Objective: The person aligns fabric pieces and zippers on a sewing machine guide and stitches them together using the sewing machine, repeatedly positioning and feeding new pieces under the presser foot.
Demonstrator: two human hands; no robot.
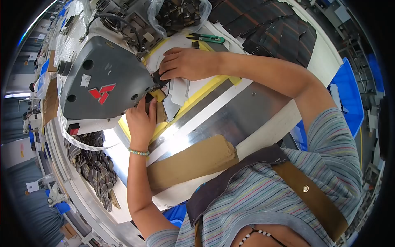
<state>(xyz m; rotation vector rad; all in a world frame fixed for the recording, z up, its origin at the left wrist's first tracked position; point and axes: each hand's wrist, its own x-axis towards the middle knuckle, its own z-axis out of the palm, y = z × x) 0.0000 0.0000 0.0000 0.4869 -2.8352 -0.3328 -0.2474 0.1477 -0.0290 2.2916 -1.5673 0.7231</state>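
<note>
A grey sewing machine head (105,78) with a red logo stands over the work plate. My left hand (140,119), wearing a beaded bracelet, is close under its needle end, thumb and forefinger closed around a small dark fabric piece (149,98). On the other side of the needle area, my right hand (187,64) has its fingers bent down onto another dark piece of cloth (159,78). Between the hands lie a white paper-like piece (177,91) and a brown fabric scrap (160,112). The machine head hides the needle and some fingertips.
Green-handled thread snips (210,38) and a plastic bag (206,10) of small dark pieces lie behind my right hand. Striped cloth (279,31) is stacked at the back right. A brown padded block (193,160) lies in front; striped strips (94,168) hang left. A blue bin (352,96) stands right.
</note>
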